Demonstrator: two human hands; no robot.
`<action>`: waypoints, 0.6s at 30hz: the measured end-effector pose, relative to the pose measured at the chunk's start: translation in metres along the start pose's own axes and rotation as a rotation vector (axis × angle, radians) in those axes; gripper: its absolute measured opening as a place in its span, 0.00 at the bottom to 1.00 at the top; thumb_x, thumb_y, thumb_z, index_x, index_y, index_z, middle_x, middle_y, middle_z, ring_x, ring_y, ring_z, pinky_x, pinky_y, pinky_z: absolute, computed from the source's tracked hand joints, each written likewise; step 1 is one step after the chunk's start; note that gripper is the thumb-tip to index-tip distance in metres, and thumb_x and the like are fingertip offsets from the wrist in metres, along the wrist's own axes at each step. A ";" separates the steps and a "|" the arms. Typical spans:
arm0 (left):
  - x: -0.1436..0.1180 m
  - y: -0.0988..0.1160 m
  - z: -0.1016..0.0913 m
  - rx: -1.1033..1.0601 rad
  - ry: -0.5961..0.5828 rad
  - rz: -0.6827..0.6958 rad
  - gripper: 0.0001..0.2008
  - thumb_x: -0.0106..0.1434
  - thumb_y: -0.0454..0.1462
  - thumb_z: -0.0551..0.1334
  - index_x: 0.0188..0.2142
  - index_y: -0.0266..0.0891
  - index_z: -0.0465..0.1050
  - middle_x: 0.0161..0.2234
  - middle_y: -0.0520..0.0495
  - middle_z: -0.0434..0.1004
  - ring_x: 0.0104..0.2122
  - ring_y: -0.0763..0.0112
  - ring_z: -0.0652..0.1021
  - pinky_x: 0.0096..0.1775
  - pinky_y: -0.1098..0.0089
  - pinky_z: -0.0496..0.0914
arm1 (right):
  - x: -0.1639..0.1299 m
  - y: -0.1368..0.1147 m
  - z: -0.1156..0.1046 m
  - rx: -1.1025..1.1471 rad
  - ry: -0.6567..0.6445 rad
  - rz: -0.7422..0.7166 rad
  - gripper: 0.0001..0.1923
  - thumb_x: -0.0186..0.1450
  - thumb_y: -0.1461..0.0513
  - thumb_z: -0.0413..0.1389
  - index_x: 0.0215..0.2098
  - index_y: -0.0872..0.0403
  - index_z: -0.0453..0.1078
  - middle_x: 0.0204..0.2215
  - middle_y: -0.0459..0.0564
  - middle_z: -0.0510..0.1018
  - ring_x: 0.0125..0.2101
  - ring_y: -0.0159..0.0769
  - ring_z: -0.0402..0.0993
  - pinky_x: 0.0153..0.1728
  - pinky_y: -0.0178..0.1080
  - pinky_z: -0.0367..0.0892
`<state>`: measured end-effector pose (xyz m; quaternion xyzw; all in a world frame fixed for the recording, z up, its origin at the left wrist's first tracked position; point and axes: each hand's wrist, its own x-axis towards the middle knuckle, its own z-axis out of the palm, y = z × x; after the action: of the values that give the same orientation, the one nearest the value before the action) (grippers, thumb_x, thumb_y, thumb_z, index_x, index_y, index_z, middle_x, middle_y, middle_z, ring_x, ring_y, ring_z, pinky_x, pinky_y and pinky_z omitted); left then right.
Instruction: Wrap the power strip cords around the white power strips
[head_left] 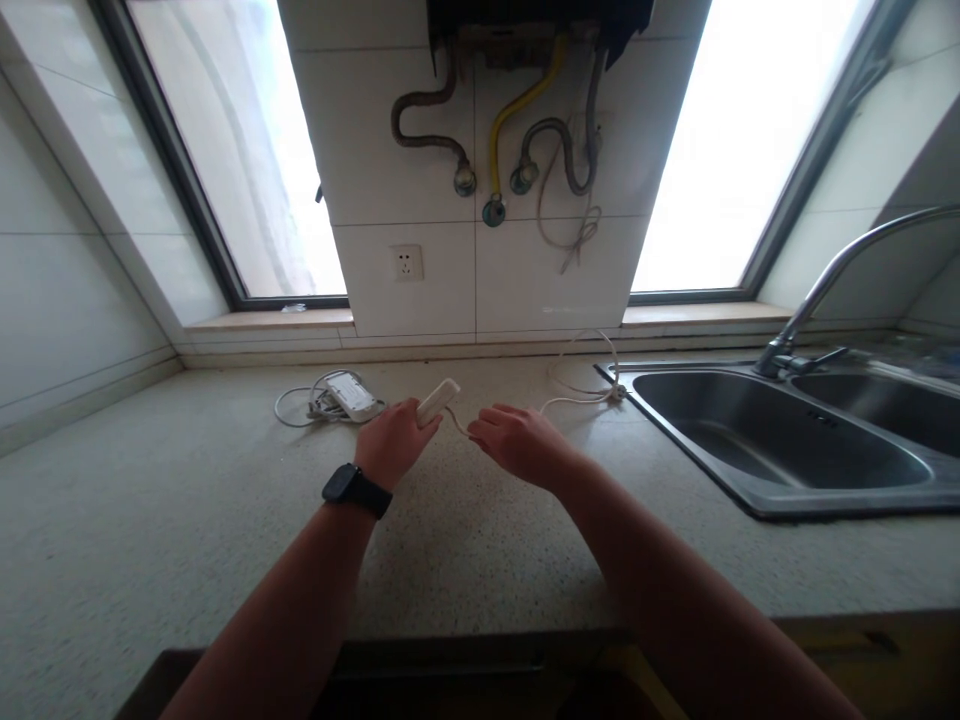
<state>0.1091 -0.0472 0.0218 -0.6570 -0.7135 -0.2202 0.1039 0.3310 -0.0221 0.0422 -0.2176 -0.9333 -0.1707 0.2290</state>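
My left hand, with a black watch on its wrist, is closed around a slim white corded block, whose far end sticks out beyond the fingers. The exact kind of block cannot be made out. From it a white cord runs to my right hand, whose fingers are pinched on it. Past the right hand the cord comes out again and loops on the counter beside the sink, ending near a plug. Left of my left hand lies a white power adapter with its grey-white cable coiled around it.
The speckled countertop reaches back to a tiled wall with a socket. At the right is a steel double sink with a curved faucet. Pipes and a yellow hose hang above, between two windows.
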 end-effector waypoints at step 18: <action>-0.009 0.034 0.002 -0.013 -0.019 0.626 0.10 0.63 0.37 0.60 0.45 0.40 0.69 0.37 0.45 0.76 0.38 0.62 0.76 0.40 0.63 0.68 | -0.020 0.019 -0.042 0.220 0.050 -0.032 0.15 0.68 0.49 0.53 0.35 0.49 0.75 0.28 0.44 0.75 0.29 0.30 0.69 0.31 0.36 0.57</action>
<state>0.1436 -0.0527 0.0226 -0.8474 -0.4761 -0.1760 0.1556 0.3707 -0.0298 0.0713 -0.1717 -0.9437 -0.0763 0.2722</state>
